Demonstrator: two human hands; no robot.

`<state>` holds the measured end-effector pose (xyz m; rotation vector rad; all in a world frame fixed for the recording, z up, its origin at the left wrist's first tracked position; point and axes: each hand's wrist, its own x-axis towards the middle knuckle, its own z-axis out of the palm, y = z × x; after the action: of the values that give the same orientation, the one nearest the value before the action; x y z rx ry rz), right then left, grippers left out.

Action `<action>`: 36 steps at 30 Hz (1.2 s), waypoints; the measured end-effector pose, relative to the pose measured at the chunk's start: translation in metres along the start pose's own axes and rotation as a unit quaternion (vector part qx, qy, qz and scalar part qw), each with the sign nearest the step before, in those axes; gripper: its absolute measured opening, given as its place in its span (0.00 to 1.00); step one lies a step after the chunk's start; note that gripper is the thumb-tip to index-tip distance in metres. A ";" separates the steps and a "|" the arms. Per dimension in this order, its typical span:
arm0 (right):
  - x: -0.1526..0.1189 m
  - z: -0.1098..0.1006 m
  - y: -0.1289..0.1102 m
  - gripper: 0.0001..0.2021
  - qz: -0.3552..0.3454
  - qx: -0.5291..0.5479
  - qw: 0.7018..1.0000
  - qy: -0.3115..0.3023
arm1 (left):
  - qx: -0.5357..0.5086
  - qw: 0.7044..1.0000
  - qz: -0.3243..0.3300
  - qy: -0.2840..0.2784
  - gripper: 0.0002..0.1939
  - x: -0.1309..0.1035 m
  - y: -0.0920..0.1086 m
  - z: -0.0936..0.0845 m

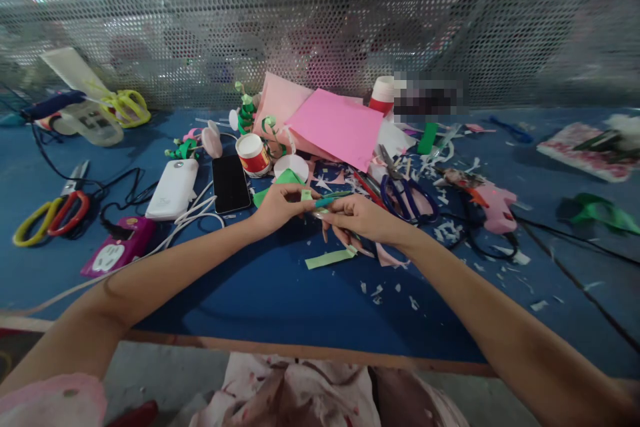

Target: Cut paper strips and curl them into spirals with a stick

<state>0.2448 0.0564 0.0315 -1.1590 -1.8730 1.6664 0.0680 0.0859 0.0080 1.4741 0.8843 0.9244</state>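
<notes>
1. I saw my left hand (280,208) pinching a green strip (307,195) mid-table (250,293).
2. My right hand (363,219) gripped a teal stick (330,200) against it.
3. A glue tub (253,155) stood behind; contents hidden.
4. Scissors (407,197) lay right.

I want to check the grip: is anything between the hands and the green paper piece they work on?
Nothing visible is. The left hand pinches the small green paper piece directly, and the right hand holds a teal stick against it.

Left hand (280,208), right hand (357,217) meet, fingers pinched.
</notes>
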 end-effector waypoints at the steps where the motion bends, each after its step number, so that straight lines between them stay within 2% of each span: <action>1: -0.001 0.000 -0.001 0.17 0.004 -0.003 1.000 -0.006 | -0.001 1.000 -0.006 0.004 0.16 0.001 0.000 0.000; 8: -0.001 -0.002 -0.004 0.20 0.050 0.038 0.998 -0.010 | -0.028 0.998 -0.032 0.038 0.13 0.001 -0.001 0.000; 14: 0.000 -0.003 -0.002 0.18 0.056 0.043 0.997 -0.006 | -0.040 0.996 -0.050 0.058 0.12 0.002 -0.001 0.001; 27: 0.000 -0.009 0.003 0.18 0.055 0.036 0.997 -0.029 | -0.025 0.995 -0.094 0.020 0.12 0.004 0.003 -0.001; 36: 0.000 -0.009 0.002 0.18 0.057 0.019 0.998 -0.031 | -0.040 0.994 -0.098 0.007 0.15 0.004 0.002 -0.003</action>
<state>0.2518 0.0621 0.0320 -1.2321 -1.8341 1.8110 0.0675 0.0906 0.0107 1.2890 0.9719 0.8163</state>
